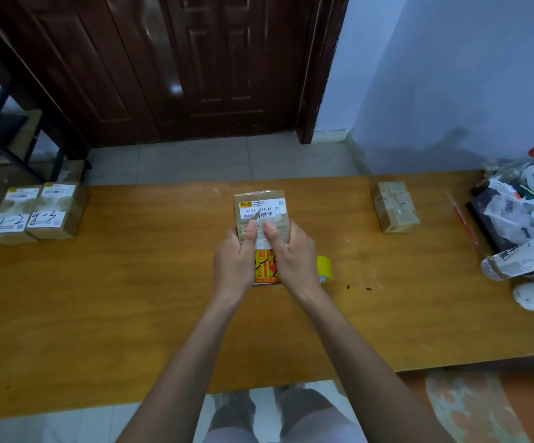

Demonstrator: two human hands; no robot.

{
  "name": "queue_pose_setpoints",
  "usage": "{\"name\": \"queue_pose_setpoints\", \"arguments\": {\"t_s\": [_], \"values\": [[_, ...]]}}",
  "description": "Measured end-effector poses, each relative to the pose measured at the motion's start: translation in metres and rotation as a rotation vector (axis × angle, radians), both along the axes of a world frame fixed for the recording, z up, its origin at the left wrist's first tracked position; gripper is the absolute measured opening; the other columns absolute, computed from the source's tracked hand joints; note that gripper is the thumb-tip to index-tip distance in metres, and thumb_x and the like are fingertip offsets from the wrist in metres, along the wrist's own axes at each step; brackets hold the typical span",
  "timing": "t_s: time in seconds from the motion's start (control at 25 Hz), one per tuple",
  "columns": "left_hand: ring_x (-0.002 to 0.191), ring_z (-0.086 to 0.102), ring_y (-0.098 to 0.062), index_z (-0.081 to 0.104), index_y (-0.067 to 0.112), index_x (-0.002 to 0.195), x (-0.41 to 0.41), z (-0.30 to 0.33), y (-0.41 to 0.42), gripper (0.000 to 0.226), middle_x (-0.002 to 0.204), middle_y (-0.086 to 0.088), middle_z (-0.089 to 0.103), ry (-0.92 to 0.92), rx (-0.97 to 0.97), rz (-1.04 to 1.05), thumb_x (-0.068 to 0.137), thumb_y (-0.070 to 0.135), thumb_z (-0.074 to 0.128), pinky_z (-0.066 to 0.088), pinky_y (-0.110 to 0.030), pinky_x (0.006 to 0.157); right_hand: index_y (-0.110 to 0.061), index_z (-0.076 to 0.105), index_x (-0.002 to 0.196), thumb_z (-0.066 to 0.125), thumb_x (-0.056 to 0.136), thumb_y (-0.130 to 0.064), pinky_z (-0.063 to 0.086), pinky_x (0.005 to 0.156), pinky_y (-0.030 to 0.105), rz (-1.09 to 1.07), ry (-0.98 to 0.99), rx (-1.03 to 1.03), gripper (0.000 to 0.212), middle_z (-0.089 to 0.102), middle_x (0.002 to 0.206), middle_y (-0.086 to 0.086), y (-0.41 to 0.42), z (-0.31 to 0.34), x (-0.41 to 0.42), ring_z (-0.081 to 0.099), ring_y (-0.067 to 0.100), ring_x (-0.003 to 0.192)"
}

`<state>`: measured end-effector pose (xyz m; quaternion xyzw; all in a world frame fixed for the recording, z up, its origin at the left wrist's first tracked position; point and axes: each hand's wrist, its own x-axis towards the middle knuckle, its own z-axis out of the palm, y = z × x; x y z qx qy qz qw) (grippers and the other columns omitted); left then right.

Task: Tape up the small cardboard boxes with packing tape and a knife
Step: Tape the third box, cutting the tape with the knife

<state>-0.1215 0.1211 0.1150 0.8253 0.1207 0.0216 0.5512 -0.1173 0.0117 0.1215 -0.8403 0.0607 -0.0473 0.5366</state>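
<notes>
Your knees and the pale tiled floor sit at the bottom of the view, just under the near edge of the long orange-brown wooden table [131,314], which carries everything; largest first from there.

Off to your right a heap of crumpled clear and white plastic bags [527,225] spills over the table's end, likely pushed aside to keep the middle free. On the far left two small brown cardboard boxes with white handwritten labels [40,209] stand touching side by side, which reads as a sorted pile, though whether sealed I cannot tell. A single small brown box wrapped in clear tape [395,207] lies well apart at the far right.

In the middle you hold the small brown cardboard box with a white barcode label and an orange-red fragile sticker [260,212], propped over the table so its labelled face tilts toward you. Your left hand [236,257] grips its left edge, thumb on top. Your right hand [291,254] grips the right edge, thumb flat on the glossy clear tape, apparently to smooth it down.

Just beside your right wrist, partly hidden, rests the yellow roll of packing tape [324,266], kept within reach. A thin red stick-like tool [462,219] lies near the bags; whether it is the knife, I cannot tell.
</notes>
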Motion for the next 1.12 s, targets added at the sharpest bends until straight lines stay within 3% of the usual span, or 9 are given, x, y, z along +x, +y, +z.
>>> {"name": "queue_pose_setpoints", "arguments": {"t_s": [0.12,0.28,0.44,0.56,0.64,0.76,0.92,1.04,1.12], "values": [[0.075,0.068,-0.019,0.063,0.018,0.097,0.003,0.001,-0.001,0.044,0.083,-0.001,0.071,0.005,0.010,0.014,0.099,0.054,0.038,0.055,-0.043,0.070,-0.016,0.067,0.099,0.044,0.098,-0.045,0.052,0.073,0.042,-0.024,-0.045,-0.024,0.037,0.071,0.087,-0.001,-0.003,-0.004,-0.001,0.066,0.015,0.080],[0.081,0.070,-0.019,0.060,0.014,0.104,0.000,0.004,-0.001,0.060,0.090,-0.003,0.071,0.076,-0.061,0.004,0.093,0.065,0.030,0.056,-0.041,0.073,-0.011,0.064,0.091,0.025,0.101,-0.042,0.049,0.073,0.040,0.007,-0.015,-0.038,0.051,0.068,0.087,0.004,-0.005,-0.003,0.001,0.062,0.020,0.082],[0.085,0.074,-0.020,0.059,0.021,0.115,-0.003,0.010,0.002,0.071,0.098,-0.007,0.074,0.218,-0.419,-0.050,0.087,0.072,0.018,0.061,-0.036,0.068,-0.021,0.064,0.106,0.030,0.102,-0.047,0.054,0.071,0.029,0.032,0.222,0.408,0.043,0.072,0.095,0.000,-0.014,0.006,0.007,0.069,0.010,0.087],[0.089,0.074,-0.021,0.067,0.027,0.110,-0.001,0.017,0.002,0.068,0.100,-0.004,0.076,0.297,-0.624,-0.073,0.095,0.066,0.013,0.060,-0.032,0.064,-0.017,0.067,0.117,0.047,0.089,-0.062,0.058,0.083,0.038,0.118,0.356,0.662,0.056,0.074,0.105,0.007,-0.019,0.013,0.006,0.071,0.023,0.097],[0.092,0.073,-0.023,0.068,0.026,0.110,0.001,0.015,0.001,0.067,0.102,-0.005,0.075,0.304,-0.694,-0.060,0.096,0.065,0.015,0.061,-0.034,0.067,-0.014,0.068,0.116,0.049,0.085,-0.064,0.058,0.084,0.038,0.107,0.363,0.677,0.062,0.074,0.104,0.011,-0.017,0.015,0.005,0.071,0.027,0.097],[0.092,0.073,-0.024,0.069,0.024,0.106,0.001,0.009,-0.001,0.065,0.103,-0.007,0.075,0.333,-0.737,-0.023,0.099,0.061,0.017,0.060,-0.037,0.069,-0.006,0.070,0.111,0.045,0.095,-0.053,0.058,0.066,0.025,0.022,0.376,0.612,0.056,0.075,0.094,0.013,-0.018,0.013,0.005,0.074,0.023,0.086],[0.088,0.074,-0.023,0.070,0.022,0.102,0.002,0.000,-0.003,0.055,0.098,-0.007,0.076,0.387,-0.736,0.027,0.104,0.050,0.022,0.059,-0.034,0.069,-0.006,0.072,0.094,0.037,0.104,-0.038,0.050,0.052,0.016,-0.046,0.344,0.531,0.049,0.074,0.069,0.000,-0.024,0.004,0.002,0.071,0.009,0.064],[0.095,0.072,-0.025,0.059,0.015,0.125,0.005,-0.002,-0.004,0.047,0.108,-0.009,0.073,0.369,-0.673,0.071,0.105,0.044,0.029,0.059,-0.043,0.083,-0.013,0.072,0.094,0.032,0.106,-0.038,0.051,0.053,0.017,-0.069,0.364,0.502,0.048,0.074,0.071,-0.002,-0.024,0.002,0.001,0.071,0.008,0.065],[0.106,0.067,-0.027,0.045,0.012,0.138,0.007,-0.002,-0.004,0.045,0.123,-0.011,0.066,0.323,-0.653,0.105,0.105,0.040,0.034,0.055,-0.046,0.090,-0.021,0.071,0.096,0.027,0.105,-0.046,0.056,0.064,0.021,-0.031,0.381,0.518,0.052,0.076,0.084,0.000,-0.025,0.004,0.002,0.073,0.013,0.079]]}}
